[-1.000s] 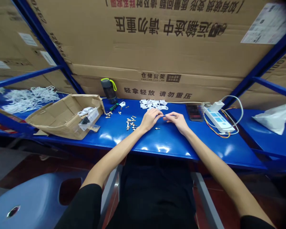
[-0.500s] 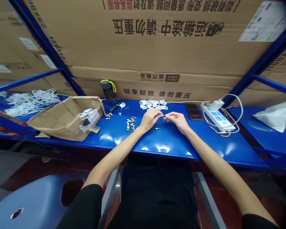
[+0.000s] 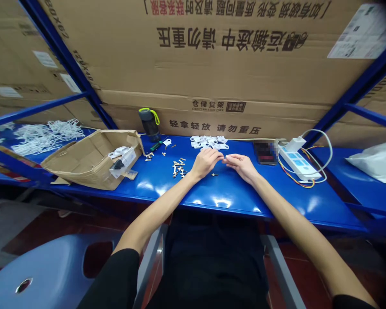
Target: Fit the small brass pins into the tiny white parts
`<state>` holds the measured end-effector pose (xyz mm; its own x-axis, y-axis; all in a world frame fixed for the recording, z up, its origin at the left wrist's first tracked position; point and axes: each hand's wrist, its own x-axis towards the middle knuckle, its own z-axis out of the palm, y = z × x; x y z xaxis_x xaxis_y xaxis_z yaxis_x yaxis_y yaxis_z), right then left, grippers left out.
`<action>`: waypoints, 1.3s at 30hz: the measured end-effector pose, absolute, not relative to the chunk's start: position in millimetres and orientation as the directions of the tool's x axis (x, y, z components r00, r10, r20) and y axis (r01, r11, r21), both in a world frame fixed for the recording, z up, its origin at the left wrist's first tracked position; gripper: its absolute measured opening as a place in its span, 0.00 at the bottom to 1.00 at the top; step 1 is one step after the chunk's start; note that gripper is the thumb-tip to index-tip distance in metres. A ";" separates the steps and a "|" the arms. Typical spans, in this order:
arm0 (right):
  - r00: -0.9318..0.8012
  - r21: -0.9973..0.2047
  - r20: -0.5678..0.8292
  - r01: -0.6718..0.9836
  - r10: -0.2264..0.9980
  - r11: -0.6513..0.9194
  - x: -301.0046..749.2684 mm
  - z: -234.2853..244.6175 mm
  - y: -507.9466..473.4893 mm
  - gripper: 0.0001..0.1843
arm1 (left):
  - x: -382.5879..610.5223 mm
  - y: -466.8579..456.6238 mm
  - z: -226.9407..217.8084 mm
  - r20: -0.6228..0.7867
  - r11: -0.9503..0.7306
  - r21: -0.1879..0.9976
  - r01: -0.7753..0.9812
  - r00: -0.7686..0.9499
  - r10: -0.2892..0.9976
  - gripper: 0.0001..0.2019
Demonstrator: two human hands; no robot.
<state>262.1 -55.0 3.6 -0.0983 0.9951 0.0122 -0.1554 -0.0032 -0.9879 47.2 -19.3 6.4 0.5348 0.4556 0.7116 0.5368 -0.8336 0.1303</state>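
My left hand (image 3: 206,162) and my right hand (image 3: 242,165) rest on the blue shelf top (image 3: 218,193), fingertips meeting over a small metal pin (image 3: 224,157) pinched between them. Both hands are closed in a pinch. A second small screw (image 3: 214,174) lies on the blue surface just below the hands. To the left of my left hand lies a scatter of several small brass screws (image 3: 179,168). Behind the hands sits a pile of white plastic parts (image 3: 209,142).
An open cardboard box (image 3: 93,156) with white parts lies at left, a dark bottle (image 3: 150,123) with a green loop behind it. A dark phone-like device (image 3: 263,152) and a white power strip (image 3: 297,162) with cables lie right. White hangers (image 3: 45,133) far left, a plastic bag (image 3: 375,159) far right.
The hands have drawn slightly closer together on the small pin; the view shifted a little. Nothing else moved.
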 end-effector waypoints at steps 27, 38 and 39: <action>-0.052 -0.986 0.014 -0.167 0.999 0.005 260.5 0.9 -53.6 0.20 | 40.2 -5.1 -0.8 0.736 -0.873 0.221 0.435 0.513 0.442 0.13; -0.033 -0.995 0.076 -0.072 0.997 0.073 261.0 1.2 -52.6 0.28 | 44.6 -3.6 -2.5 0.667 -0.774 0.545 0.321 0.393 0.633 0.12; -0.033 -0.994 0.092 -0.062 0.995 0.090 261.7 1.6 -52.4 0.28 | 44.8 -3.4 -2.3 0.645 -0.756 0.574 0.316 0.394 0.655 0.11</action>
<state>261.7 -52.4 1.6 -0.0330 0.9952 0.0923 -0.0616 0.0902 -0.9940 44.8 -3.4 -2.3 0.3945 0.6547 0.6448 0.3162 -0.7555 0.5738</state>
